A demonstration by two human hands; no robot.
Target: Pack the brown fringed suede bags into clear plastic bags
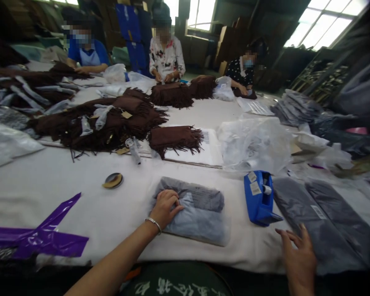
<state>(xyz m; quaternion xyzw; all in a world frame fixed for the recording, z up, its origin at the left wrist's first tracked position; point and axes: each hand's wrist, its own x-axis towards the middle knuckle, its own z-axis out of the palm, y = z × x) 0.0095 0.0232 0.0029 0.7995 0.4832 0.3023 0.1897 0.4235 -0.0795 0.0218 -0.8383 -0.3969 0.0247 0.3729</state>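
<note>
My left hand rests on a clear plastic bag with a folded grey cloth item inside, flat on the white table in front of me. Its thumb is apart from the slightly bent fingers, which press on the bag's left half. A blue tape dispenser stands to the right of the bag, its pointed end toward me. My right hand is just below that end, fingers spread, with nothing visible in it. Beside that hand lie two long bagged dark grey items, one with a white label.
Brown fringed scarves are heaped across the table, one folded scarf nearer me. Crumpled clear plastic bags lie at right. A roll of tape and purple tape strips are at left. Three co-workers work across the table.
</note>
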